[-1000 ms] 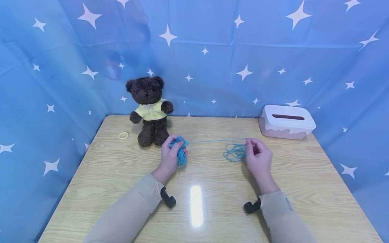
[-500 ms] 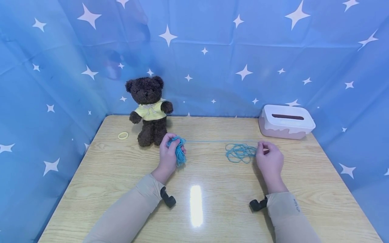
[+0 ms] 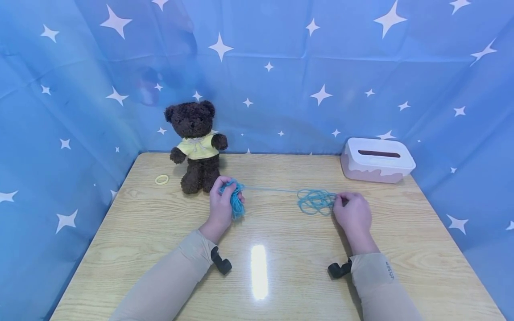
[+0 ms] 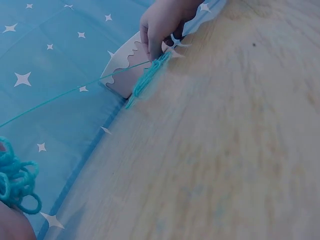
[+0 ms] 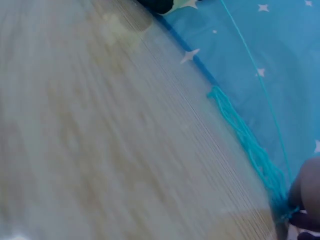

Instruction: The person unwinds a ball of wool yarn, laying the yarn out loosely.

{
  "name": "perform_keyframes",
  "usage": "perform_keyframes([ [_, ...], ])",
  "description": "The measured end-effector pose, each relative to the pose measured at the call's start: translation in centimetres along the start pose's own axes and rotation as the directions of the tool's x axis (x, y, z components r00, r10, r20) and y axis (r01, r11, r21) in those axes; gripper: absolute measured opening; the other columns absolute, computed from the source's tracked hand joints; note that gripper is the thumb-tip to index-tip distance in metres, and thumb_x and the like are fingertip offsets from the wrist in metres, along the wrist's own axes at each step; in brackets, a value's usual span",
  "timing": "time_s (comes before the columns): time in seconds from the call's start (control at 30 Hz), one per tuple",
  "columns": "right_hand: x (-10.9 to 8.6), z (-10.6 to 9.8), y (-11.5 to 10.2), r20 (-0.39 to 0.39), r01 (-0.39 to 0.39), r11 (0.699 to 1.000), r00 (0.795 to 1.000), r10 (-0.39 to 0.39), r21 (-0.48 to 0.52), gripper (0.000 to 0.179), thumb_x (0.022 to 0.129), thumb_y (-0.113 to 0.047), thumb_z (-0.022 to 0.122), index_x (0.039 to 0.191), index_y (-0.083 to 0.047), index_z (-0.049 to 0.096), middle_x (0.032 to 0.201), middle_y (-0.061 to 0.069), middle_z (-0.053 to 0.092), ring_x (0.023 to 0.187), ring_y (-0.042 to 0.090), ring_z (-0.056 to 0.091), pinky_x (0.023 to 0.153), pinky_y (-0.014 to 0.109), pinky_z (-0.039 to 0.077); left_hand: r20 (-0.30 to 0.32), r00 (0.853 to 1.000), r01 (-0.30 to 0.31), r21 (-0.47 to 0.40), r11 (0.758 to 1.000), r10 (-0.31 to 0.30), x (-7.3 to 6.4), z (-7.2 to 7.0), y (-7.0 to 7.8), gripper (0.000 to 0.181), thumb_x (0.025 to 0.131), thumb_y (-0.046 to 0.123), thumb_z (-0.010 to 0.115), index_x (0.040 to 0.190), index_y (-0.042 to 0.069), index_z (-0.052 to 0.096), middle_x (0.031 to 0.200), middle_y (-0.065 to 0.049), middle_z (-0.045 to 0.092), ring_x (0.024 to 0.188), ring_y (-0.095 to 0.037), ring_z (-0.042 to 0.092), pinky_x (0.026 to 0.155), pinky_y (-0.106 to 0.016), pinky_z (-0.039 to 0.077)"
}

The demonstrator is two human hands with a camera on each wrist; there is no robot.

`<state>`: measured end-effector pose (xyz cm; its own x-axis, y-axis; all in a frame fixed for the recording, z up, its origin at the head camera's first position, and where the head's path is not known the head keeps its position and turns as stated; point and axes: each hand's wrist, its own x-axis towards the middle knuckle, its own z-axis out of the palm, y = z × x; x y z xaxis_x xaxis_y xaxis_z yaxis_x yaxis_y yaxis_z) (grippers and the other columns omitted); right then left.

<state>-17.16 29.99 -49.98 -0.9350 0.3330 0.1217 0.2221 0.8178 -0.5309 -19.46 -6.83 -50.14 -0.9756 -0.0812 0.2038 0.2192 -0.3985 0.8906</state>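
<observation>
My left hand grips a bundle of turquoise yarn, its thumb across the top and loops hanging below the fingers. One thin strand stretches from that bundle over to my right hand. The right fingertips pinch the yarn at the right end of a loose, looped yarn pile on the table. In the right wrist view the pile leads to the fingers of the right hand, which are partly cut off by the frame. Part of the left bundle is hidden under the thumb and fingers.
A brown teddy bear in a yellow hoodie stands at the back left, close behind my left hand. Left of it lies a small yellow ring. A tissue box sits at the back right of the wooden table, before a blue starry curtain.
My right hand moved right, drawing the strand out, then came slightly back left and down. The strand now dips toward the loose pile, which shows more fully. The left hand shifted slightly left.
</observation>
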Motion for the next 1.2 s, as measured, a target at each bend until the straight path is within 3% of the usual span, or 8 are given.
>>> perform_keyframes([
  [0.17,0.0,-0.2,0.1,0.017,-0.033,0.999,0.999,0.033,-0.020,0.038,0.106,-0.027,0.057,0.123,-0.001,0.078,0.131,0.028,0.071,0.124,0.049,0.067,0.101,0.064,0.055,-0.031,0.999,0.017,-0.019,1.000,-0.018,0.0,0.0,0.1,0.008,0.109,0.009,0.052,0.102,0.013,0.054,0.085,-0.003,0.062,0.061,-0.014,0.064,0.059,-0.029,0.061],
  [0.37,-0.5,0.0,-0.9,0.001,-0.005,1.000,1.000,0.005,-0.008,0.042,0.107,-0.029,0.058,0.135,-0.002,0.073,0.142,0.031,0.063,0.133,0.053,0.059,0.108,0.067,0.051,0.007,0.999,0.046,-0.023,0.999,-0.046,-0.2,0.2,0.2,0.007,0.109,0.009,0.052,0.104,0.014,0.053,0.087,-0.003,0.060,0.062,-0.015,0.064,0.060,-0.029,0.061],
  [0.5,-1.1,1.0,-2.5,-0.113,0.116,0.990,0.988,-0.107,0.081,0.041,0.105,-0.024,0.061,0.138,0.000,0.070,0.143,0.032,0.058,0.134,0.054,0.053,0.110,0.068,0.046,0.027,0.998,0.055,-0.027,0.998,-0.054,-0.2,0.1,0.2,0.005,0.109,0.010,0.054,0.105,0.011,0.053,0.086,-0.003,0.061,0.062,-0.015,0.064,0.060,-0.028,0.061],
  [0.63,-2.3,2.6,-5.3,-0.172,0.302,0.931,0.948,-0.269,0.204,0.033,0.102,-0.017,0.067,0.130,-0.001,0.074,0.134,0.028,0.065,0.120,0.048,0.062,0.101,0.062,0.052,0.052,0.996,0.069,-0.024,0.997,-0.067,-0.2,0.0,0.1,0.005,0.109,0.008,0.055,0.108,0.004,0.052,0.086,-0.003,0.062,0.063,-0.013,0.065,0.061,-0.027,0.062],
  [0.77,-4.1,4.2,-9.0,-0.072,0.388,0.840,0.918,-0.391,0.379,0.031,0.104,-0.015,0.071,0.132,-0.002,0.074,0.131,0.022,0.071,0.096,0.033,0.071,0.085,0.041,0.062,0.092,0.992,0.088,-0.011,0.996,-0.087,-0.3,0.0,0.2,0.002,0.109,0.004,0.053,0.110,0.003,0.054,0.086,-0.003,0.063,0.065,-0.014,0.065,0.063,-0.029,0.063],
  [0.9,-5.6,5.8,-11.9,0.103,0.347,0.779,0.881,-0.462,0.523,0.042,0.108,-0.021,0.069,0.147,-0.005,0.066,0.142,0.018,0.071,0.094,0.023,0.074,0.082,0.025,0.063,0.136,0.986,0.101,0.000,0.995,-0.101,-0.4,0.0,0.3,0.011,0.109,0.001,0.049,0.109,0.009,0.056,0.088,-0.003,0.063,0.067,-0.016,0.065,0.064,-0.029,0.063],
  [1.07,-6.6,7.0,-14.2,0.221,0.312,0.766,0.835,-0.503,0.562,0.046,0.112,-0.029,0.066,0.153,-0.010,0.063,0.137,0.009,0.077,0.094,0.017,0.077,0.082,0.026,0.064,0.157,0.983,0.094,0.014,0.996,-0.095,-0.4,0.1,0.0,0.005,0.108,0.002,0.052,0.112,0.005,0.055,0.090,-0.003,0.063,0.068,-0.016,0.065,0.064,-0.029,0.064],
  [1.2,-6.8,7.4,-14.6,0.133,0.391,0.753,0.838,-0.529,0.529,0.025,0.110,-0.021,0.069,0.129,-0.009,0.079,0.107,0.005,0.084,0.080,0.010,0.069,0.071,0.023,0.059,0.158,0.984,0.085,0.023,0.996,-0.088,-0.2,0.2,-0.2,0.005,0.108,0.003,0.054,0.113,0.001,0.054,0.089,-0.004,0.062,0.066,-0.016,0.065,0.063,-0.028,0.064],
])
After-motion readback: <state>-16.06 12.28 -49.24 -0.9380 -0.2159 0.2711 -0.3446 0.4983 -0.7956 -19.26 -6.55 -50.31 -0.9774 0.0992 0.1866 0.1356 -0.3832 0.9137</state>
